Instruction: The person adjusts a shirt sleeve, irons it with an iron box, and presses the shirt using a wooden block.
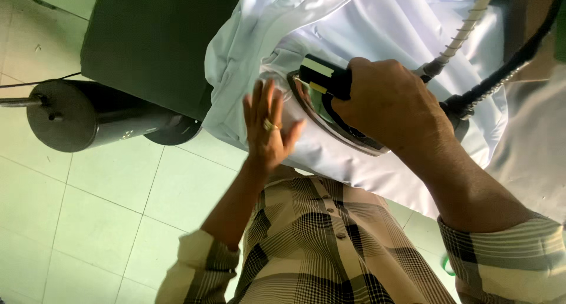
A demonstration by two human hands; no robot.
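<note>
My right hand (392, 103) grips the black handle of a metal steam iron (321, 94), which rests flat on a white garment (383, 33) spread over the board. My left hand (268, 127), wearing a ring, lies open and flat on the white cloth just left of the iron's tip, fingers spread. A braided cord (466, 27) and a black hose (507, 68) run from the iron's rear up to the right.
A dark padded ironing surface (153, 38) lies at upper left, with a black cylindrical arm (88, 112) sticking out over the pale tiled floor (106, 209). My plaid shirt (324, 245) fills the lower middle.
</note>
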